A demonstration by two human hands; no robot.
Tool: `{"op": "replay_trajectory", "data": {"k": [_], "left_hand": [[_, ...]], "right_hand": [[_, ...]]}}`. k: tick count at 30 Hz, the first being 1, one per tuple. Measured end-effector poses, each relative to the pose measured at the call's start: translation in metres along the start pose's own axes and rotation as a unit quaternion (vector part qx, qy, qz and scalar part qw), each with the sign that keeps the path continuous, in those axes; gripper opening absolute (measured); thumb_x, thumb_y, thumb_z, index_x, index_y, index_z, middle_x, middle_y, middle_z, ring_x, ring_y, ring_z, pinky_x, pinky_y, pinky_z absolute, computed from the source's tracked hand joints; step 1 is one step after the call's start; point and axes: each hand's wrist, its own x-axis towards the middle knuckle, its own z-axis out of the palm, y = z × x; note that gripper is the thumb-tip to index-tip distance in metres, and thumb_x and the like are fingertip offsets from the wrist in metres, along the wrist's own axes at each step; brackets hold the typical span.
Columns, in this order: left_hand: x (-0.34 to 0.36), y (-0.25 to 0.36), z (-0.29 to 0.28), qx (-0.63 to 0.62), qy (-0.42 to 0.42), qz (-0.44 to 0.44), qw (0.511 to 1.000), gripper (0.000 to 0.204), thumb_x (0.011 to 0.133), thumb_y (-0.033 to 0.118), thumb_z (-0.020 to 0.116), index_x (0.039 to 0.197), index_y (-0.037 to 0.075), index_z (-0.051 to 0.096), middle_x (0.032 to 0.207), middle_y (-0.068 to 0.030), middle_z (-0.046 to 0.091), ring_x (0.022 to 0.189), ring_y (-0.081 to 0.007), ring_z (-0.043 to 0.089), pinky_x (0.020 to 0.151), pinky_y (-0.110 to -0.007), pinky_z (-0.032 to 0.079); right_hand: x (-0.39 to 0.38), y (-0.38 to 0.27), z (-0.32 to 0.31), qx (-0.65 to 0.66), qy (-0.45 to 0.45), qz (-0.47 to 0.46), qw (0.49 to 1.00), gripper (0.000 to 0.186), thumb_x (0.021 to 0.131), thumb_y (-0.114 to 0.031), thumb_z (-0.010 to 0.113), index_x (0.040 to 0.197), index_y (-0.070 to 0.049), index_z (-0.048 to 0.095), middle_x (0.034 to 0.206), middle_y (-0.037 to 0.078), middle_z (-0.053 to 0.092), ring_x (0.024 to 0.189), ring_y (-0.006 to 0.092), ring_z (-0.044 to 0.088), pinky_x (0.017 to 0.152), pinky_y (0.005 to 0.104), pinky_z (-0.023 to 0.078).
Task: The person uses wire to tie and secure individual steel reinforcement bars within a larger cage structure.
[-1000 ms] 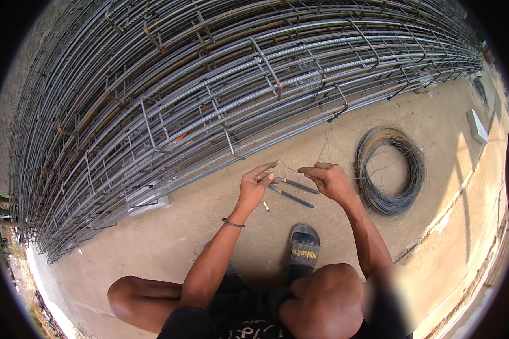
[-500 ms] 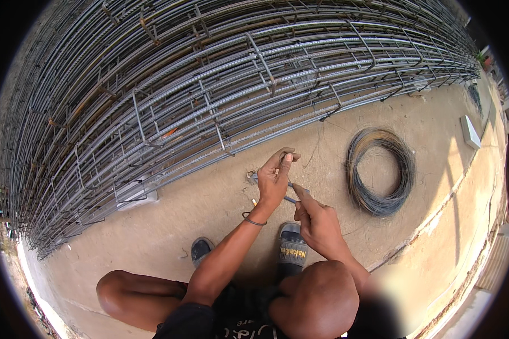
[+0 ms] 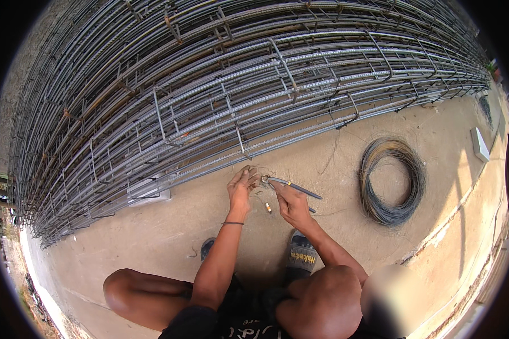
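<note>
While the right grip (image 3: 292, 203) is placed over the lower handle of the pincer-type tool (image 3: 303, 190), the left grip (image 3: 242, 184) is positioned just beside the tool head. The left fingers are bent toward one another; whether they are clamped on wire cannot be told at this scale. The right fingers reach between the tool handles, which stand apart; closure around the lower handle is hidden by the hand. The tool is located in front of the person, between the bar cages (image 3: 226, 113) and the feet, its upper handle directed toward the wire coil (image 3: 373, 199). Progress is judged as partial: long bars and cross ties are already joined into cages, and the coil retains many turns. No finished wire piece can be identified at the hands, and a full hold on the tool is not yet evident. The remaining amount of work cannot be determined. Loose wire strands (image 3: 334, 153) extend between cages and coil. A small white-and-yellow cylinder (image 3: 268, 208) lies near the right grip.
</note>
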Motion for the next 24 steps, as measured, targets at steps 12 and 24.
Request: {"op": "replay_trajectory", "data": {"k": [12, 24], "left_hand": [[0.001, 0.012, 0.014, -0.186, -0.141, -0.104, 0.967, 0.043, 0.097, 0.024, 0.054, 0.134, 0.002, 0.049, 0.126, -0.0147, 0.060, 0.110, -0.0244, 0.061, 0.088, -0.034, 0.047], [-0.012, 0.012, 0.060, -0.236, -0.036, -0.006, 0.971, 0.036, 0.097, 0.019, 0.059, 0.129, 0.004, 0.055, 0.126, -0.0079, 0.061, 0.096, -0.0157, 0.063, 0.073, -0.029, 0.047]], "right_hand": [[0.037, 0.008, -0.054, -0.398, -0.106, -0.204, 0.888, 0.060, 0.073, -0.008, 0.062, 0.133, -0.009, 0.055, 0.078, 0.005, 0.052, 0.067, 0.0202, 0.060, 0.059, 0.0321, 0.054], [0.060, 0.044, -0.011, -0.124, -0.030, -0.024, 0.992, 0.039, 0.083, -0.001, 0.058, 0.121, -0.009, 0.063, 0.074, 0.014, 0.061, 0.073, 0.0343, 0.063, 0.062, 0.0418, 0.050]]}}
